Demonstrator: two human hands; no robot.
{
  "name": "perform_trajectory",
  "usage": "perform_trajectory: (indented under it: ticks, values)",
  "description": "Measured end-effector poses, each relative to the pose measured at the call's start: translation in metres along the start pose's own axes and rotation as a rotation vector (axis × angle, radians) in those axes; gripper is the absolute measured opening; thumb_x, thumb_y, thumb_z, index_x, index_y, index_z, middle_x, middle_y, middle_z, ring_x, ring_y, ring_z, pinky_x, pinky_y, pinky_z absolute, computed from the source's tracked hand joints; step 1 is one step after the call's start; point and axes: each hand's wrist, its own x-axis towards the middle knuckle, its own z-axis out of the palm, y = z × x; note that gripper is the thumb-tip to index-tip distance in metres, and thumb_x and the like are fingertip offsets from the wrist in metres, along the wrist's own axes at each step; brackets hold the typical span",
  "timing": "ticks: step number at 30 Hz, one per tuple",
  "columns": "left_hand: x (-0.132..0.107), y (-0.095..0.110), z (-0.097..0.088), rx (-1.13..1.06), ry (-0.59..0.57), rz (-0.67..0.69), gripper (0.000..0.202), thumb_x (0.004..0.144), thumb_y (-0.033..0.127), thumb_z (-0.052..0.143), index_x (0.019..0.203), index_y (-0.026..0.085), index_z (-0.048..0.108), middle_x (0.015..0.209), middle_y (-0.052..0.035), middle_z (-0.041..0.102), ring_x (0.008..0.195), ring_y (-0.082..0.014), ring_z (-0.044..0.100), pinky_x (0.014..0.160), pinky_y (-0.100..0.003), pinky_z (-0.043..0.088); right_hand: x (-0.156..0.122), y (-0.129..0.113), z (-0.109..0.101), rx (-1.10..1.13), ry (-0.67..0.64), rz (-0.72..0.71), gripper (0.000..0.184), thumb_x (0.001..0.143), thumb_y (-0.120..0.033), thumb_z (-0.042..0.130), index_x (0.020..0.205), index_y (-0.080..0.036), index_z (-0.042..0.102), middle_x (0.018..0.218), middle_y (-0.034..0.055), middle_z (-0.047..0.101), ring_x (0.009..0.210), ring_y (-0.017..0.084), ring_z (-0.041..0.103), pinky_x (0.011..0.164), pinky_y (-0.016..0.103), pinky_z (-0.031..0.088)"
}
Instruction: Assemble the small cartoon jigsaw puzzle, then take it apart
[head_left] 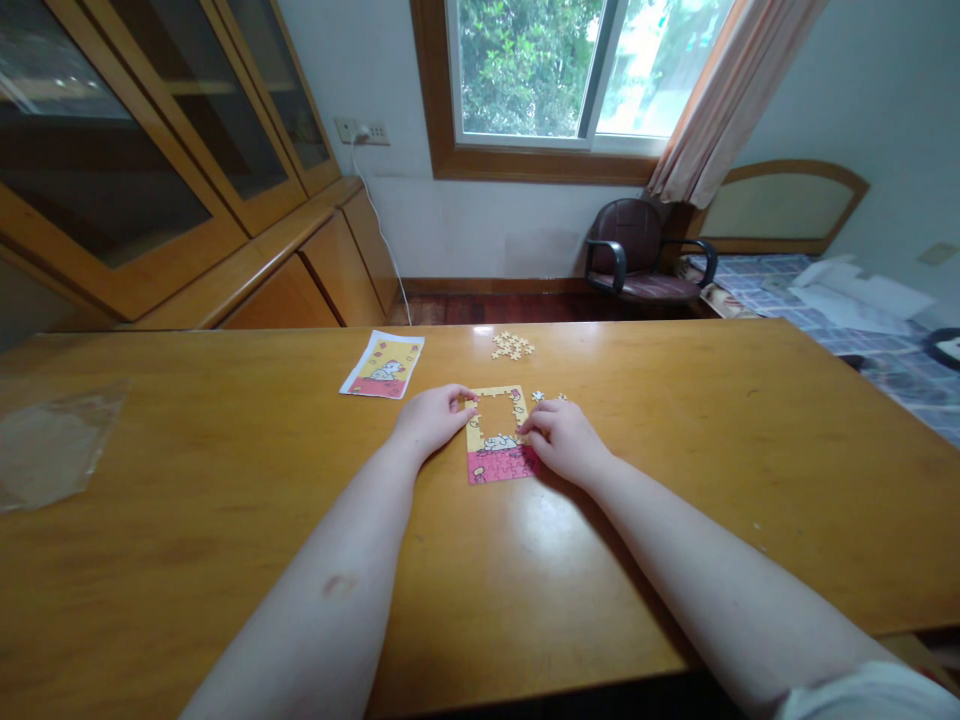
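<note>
A partly assembled jigsaw puzzle (501,465) lies flat on the table, yellow above and pink below, with a white cartoon figure and an open gap in its upper middle. At its upper left edge, the thumb and index finger of my left hand (435,418) grip the border. My right hand (561,438) is on the right side, fingers pinched at the gap's edge on a jigsaw piece that they mostly hide. Just beyond that hand are a few loose pieces (538,396). Farther back sits a small pile of pale puzzle pieces (512,346).
A printed picture sheet (384,364) with the same cartoon lies left of the puzzle. Clear plastic wrapping (56,445) rests on the wooden table (225,560) at far left. Beyond the table are a brown armchair (634,250), a glass-fronted cabinet (217,270) and a bed (772,280).
</note>
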Motion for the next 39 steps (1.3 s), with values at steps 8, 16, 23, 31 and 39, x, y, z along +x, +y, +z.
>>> perform_trajectory:
  ticks: [8, 16, 23, 31, 39]
  values:
    - [0.0, 0.0, 0.0, -0.003, 0.007, 0.01, 0.032, 0.077, 0.047, 0.059, 0.103, 0.029, 0.068, 0.072, 0.0012, 0.063, 0.066, -0.0156, 0.057, 0.055, -0.026, 0.032, 0.0, 0.001, -0.001, 0.024, -0.052, -0.055, 0.022, 0.077, -0.01, 0.056, 0.072, -0.023, 0.073, 0.081, 0.0024, 0.068, 0.08, 0.017, 0.059, 0.081, 0.031, 0.042]
    - [0.0, -0.001, 0.0, -0.01, 0.005, 0.011, 0.033, 0.077, 0.047, 0.059, 0.103, 0.028, 0.069, 0.073, 0.0007, 0.064, 0.067, -0.0157, 0.058, 0.054, -0.026, 0.032, 0.0, 0.002, 0.0, 0.006, -0.022, -0.064, 0.021, 0.079, -0.012, 0.056, 0.076, -0.023, 0.074, 0.083, 0.0035, 0.067, 0.08, 0.017, 0.058, 0.081, 0.032, 0.042]
    - [0.001, -0.002, 0.001, -0.006, 0.001, 0.01, 0.032, 0.077, 0.047, 0.059, 0.103, 0.03, 0.068, 0.072, 0.0015, 0.063, 0.066, -0.0155, 0.057, 0.054, -0.026, 0.032, -0.001, -0.001, -0.002, 0.01, -0.061, -0.121, 0.02, 0.081, -0.013, 0.057, 0.082, -0.023, 0.074, 0.087, 0.0039, 0.065, 0.086, 0.018, 0.057, 0.082, 0.033, 0.04]
    - [0.002, -0.005, 0.003, 0.013, 0.026, 0.016, 0.037, 0.08, 0.049, 0.055, 0.11, 0.031, 0.066, 0.081, -0.0001, 0.067, 0.073, -0.0178, 0.06, 0.06, -0.026, 0.037, -0.002, -0.004, -0.002, -0.024, -0.074, -0.088, 0.018, 0.086, -0.02, 0.054, 0.094, -0.023, 0.071, 0.097, 0.0064, 0.064, 0.094, 0.02, 0.055, 0.087, 0.036, 0.039]
    - [0.002, -0.006, 0.004, 0.095, 0.024, 0.03, 0.048, 0.083, 0.049, 0.05, 0.125, 0.027, 0.058, 0.097, -0.005, 0.07, 0.087, -0.0221, 0.063, 0.072, -0.029, 0.044, -0.004, -0.012, -0.005, -0.135, -0.14, 0.007, 0.054, 0.079, -0.057, 0.06, 0.121, -0.022, 0.057, 0.129, 0.0103, 0.054, 0.121, 0.03, 0.04, 0.102, 0.049, 0.026]
